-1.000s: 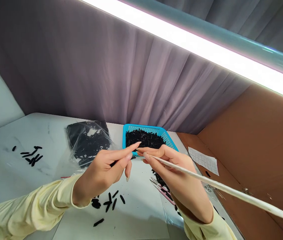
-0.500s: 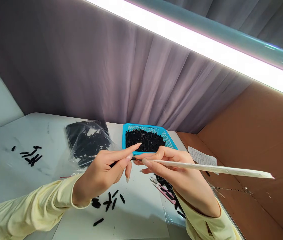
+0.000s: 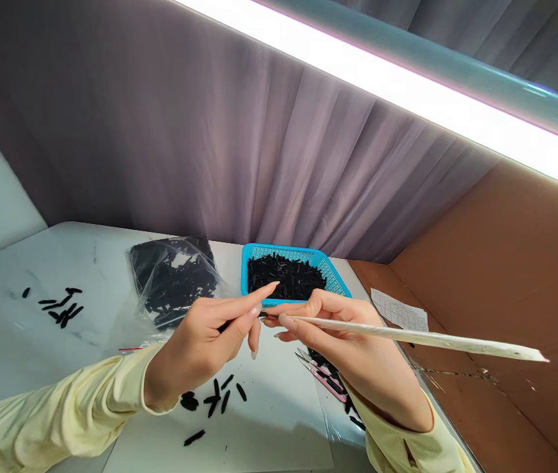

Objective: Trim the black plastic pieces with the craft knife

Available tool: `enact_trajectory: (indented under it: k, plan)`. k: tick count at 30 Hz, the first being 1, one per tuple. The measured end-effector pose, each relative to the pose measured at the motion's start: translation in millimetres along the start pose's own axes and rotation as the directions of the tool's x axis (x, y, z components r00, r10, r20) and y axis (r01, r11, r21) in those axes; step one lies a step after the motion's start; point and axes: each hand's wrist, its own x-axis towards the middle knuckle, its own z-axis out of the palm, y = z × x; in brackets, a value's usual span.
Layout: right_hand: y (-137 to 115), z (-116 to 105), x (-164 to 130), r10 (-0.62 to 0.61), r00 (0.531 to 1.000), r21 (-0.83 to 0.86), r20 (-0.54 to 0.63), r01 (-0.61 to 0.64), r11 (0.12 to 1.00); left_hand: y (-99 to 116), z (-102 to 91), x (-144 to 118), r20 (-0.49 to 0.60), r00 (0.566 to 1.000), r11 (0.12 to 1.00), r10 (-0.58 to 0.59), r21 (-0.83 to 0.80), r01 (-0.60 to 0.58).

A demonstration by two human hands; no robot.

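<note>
A: Black sliver [image 3: 223,323] is sitting pinched in the left hand [image 3: 200,348], thumb and forefinger closed on it, mostly hidden behind the fingers. Held up over the white sheet [image 3: 269,420], in front of the blue basket [image 3: 330,269].

B: Right hand?

A: Right hand [image 3: 352,348] is gripping a long pale stick [image 3: 421,337], fingers wrapped shut near its front end, tip meeting the sliver right where the two hands are touching. Can't tell what the tip is doing, too small.

B: Doing it well means?

A: My read: keeping the hands braced against each other so the tip isn't wandering, and choking up on the stick, since the long tail is sticking out over the cardboard wall [image 3: 505,263]. Light pinch, or the sliver is flipping out.

B: Surroundings?

A: Loose black pieces [image 3: 219,397] are lying on the sheet under the left wrist, a clear bag [image 3: 175,279] of more is sitting behind, another small scatter [image 3: 62,305] is lying far left on the table [image 3: 12,341]. Pink tweezers [image 3: 325,381] are resting below the right hand.
</note>
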Motion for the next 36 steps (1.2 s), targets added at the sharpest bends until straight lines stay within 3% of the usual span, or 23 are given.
enact_trajectory:
  k: [5,11,15,23,28,33,36]
  plan:
    - [0,3,0,-0.044,0.998,-0.150,-0.039,0.038,0.988,-4,0.0,-2,0.007,1.000,0.999,-0.012,0.048,0.012]
    - [12,22,-4,-0.216,0.968,-0.345,-0.124,0.162,0.925,-10,2.1,-4,-0.032,0.999,0.993,0.041,0.109,-0.037]
    - [20,31,-7,-0.257,0.955,-0.417,-0.147,0.175,0.892,-12,3.2,-3,-0.045,0.996,0.984,0.074,0.166,-0.065]
    - [29,29,1,-0.357,0.915,-0.552,-0.188,0.202,0.809,-13,3.6,-3,0.011,1.000,0.991,0.020,0.134,-0.022]
    - [22,19,7,-0.286,0.944,-0.528,-0.164,0.161,0.834,-10,3.4,-4,0.026,0.999,0.998,-0.041,0.058,0.039]
    - [7,5,3,-0.238,0.953,-0.385,-0.189,0.151,0.911,-5,0.4,0,0.037,0.992,0.992,-0.117,0.043,0.116]
    - [4,-5,3,-0.250,0.963,-0.510,-0.099,0.167,0.844,-14,-2.1,14,0.084,0.973,0.971,-0.216,0.126,0.205]
